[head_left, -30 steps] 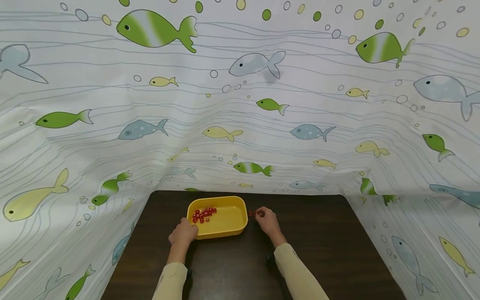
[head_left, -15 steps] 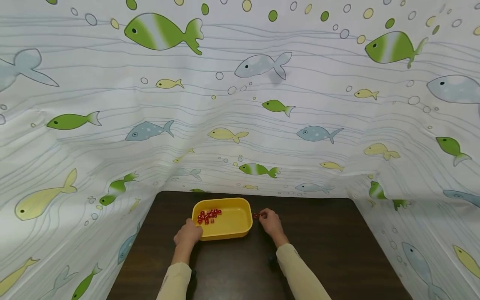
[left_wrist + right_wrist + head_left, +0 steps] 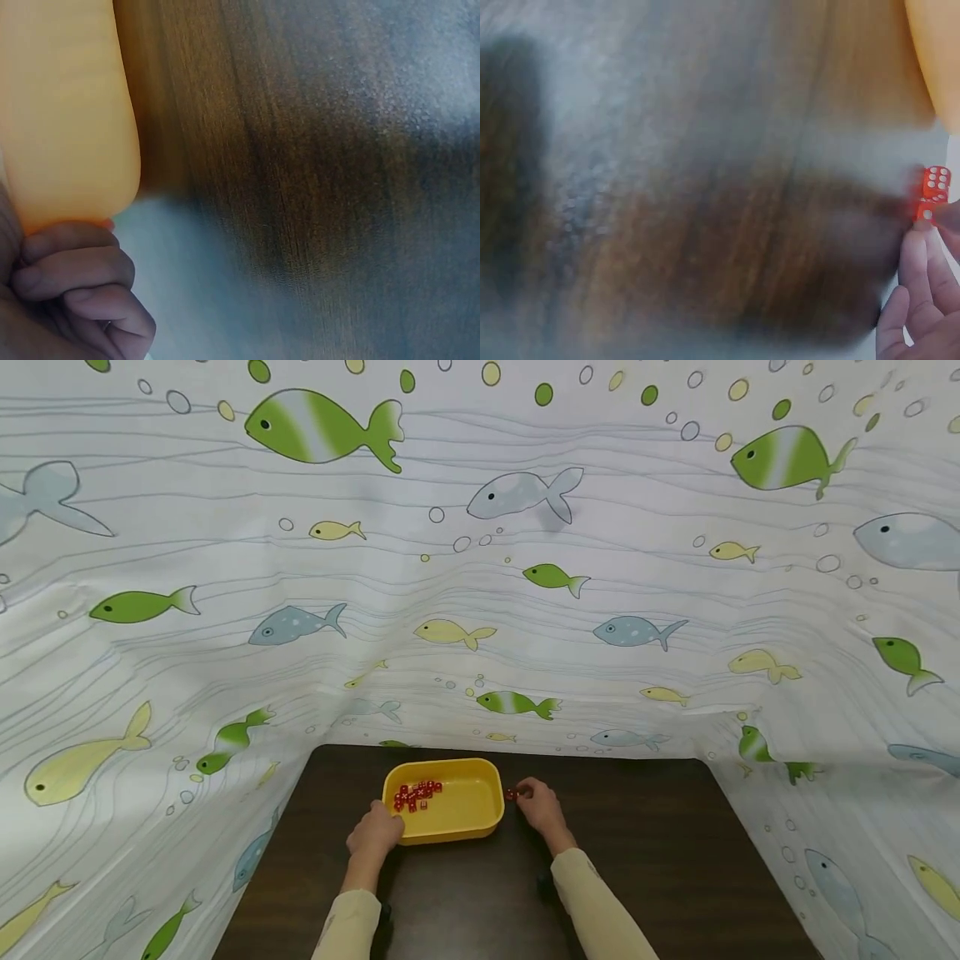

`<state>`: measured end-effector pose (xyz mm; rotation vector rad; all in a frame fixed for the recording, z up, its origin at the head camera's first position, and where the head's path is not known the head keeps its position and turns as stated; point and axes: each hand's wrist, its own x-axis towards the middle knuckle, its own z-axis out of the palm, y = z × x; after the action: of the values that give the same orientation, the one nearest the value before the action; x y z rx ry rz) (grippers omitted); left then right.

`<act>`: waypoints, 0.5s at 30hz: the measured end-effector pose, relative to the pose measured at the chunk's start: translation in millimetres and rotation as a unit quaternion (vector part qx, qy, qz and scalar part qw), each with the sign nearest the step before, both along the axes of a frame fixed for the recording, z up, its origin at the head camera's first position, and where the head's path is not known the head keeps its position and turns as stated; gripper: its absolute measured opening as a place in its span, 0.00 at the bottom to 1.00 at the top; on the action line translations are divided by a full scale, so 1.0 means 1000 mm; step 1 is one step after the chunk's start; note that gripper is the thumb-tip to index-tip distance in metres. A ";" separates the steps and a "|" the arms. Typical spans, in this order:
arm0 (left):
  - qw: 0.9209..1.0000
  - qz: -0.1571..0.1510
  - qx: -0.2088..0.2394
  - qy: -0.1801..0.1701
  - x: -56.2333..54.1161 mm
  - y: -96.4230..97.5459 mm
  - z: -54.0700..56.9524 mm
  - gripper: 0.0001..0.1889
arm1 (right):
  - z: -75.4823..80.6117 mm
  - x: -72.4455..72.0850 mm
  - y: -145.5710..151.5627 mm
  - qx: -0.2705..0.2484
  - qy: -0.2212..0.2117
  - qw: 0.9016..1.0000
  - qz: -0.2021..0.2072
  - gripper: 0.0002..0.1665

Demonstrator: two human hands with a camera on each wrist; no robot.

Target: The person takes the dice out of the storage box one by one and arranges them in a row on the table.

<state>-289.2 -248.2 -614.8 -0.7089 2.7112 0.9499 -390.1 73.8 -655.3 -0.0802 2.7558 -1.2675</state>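
Note:
A yellow plastic tray [image 3: 461, 810] stands on the dark table, with several red dice [image 3: 418, 793] gathered in its left part. My left hand [image 3: 373, 833] grips the tray's left rim near the front corner; in the left wrist view its fingers [image 3: 82, 270] curl against the tray's end. Just right of the tray, my right hand [image 3: 543, 812] pinches a red die [image 3: 925, 214] between thumb and fingertips. Another red die [image 3: 937, 181], six white pips facing the camera, sits right against the pinched one.
The brown wood-grain table [image 3: 645, 852] stretches out to both sides and toward the person. White cloth [image 3: 480, 568] printed with fish hangs behind the table and down both sides.
The whole head view has shifted slightly to the left. Both hands keep their places, the left at the tray's rim and the right at the dice beside it.

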 end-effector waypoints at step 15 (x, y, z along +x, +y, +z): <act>1.000 -0.011 0.012 0.008 0.000 -0.005 -0.004 0.26 | 0.035 0.005 -0.028 -0.064 0.058 0.996 -0.005 0.16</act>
<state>-289.1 -252.7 -618.7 -0.6676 2.7107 0.9864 -385.3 45.8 -620.3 -0.1565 2.7696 -1.4870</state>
